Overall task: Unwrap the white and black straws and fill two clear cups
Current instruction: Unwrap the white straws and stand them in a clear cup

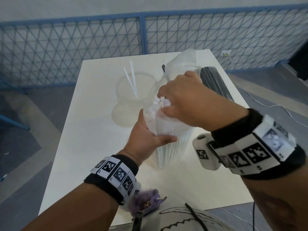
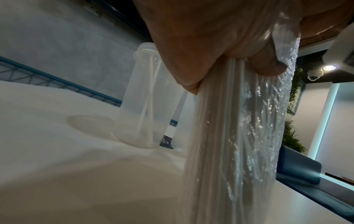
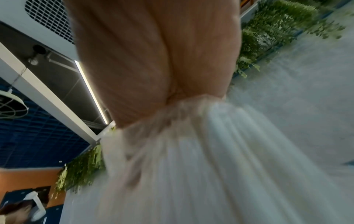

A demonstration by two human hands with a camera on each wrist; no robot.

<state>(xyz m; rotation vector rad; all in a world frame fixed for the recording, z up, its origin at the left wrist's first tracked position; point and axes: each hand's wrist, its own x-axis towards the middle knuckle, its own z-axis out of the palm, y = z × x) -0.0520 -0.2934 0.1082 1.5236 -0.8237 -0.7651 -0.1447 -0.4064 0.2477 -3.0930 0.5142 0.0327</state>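
One pack of white straws (image 1: 168,130), in clear wrap, upright at table centre, long axis vertical, lower end on or just above the table (image 1: 80,130); contact unclear. Top end points up toward the head camera, wrap open there, straw tips showing. Count of straws inside impossible to tell.

Left hand (image 1: 148,135) wrapped round the pack's mid-section, fingers and thumb curled tight on it; confirmed in left wrist view, thumb pressing plastic. Right hand (image 1: 181,99) over the pack's top, fingers bent down into the open mouth among the straw tips; pinching straws or wrap, cannot tell which, fingertips hidden. Right wrist view blurred, only palm and bunched white shown.

Two clear cups: one (image 1: 131,87) toward the far edge, left of the pack, holding two white straws (image 1: 131,79) leaning, tips pointing away toward the far-left. Second cup (image 1: 181,64) right behind the pack, largely hidden by right hand and wrap, contents not readable.

One bundle of black straws (image 1: 215,80), lying flat near the right edge, long axis running far-to-near, near end cut off by right forearm. Wrapped or not, hard to tell.

One small dark item (image 1: 163,67) by the far edge, unidentifiable. One purple fuzzy thing (image 1: 148,199) at the near edge, partly hidden by left wrist.
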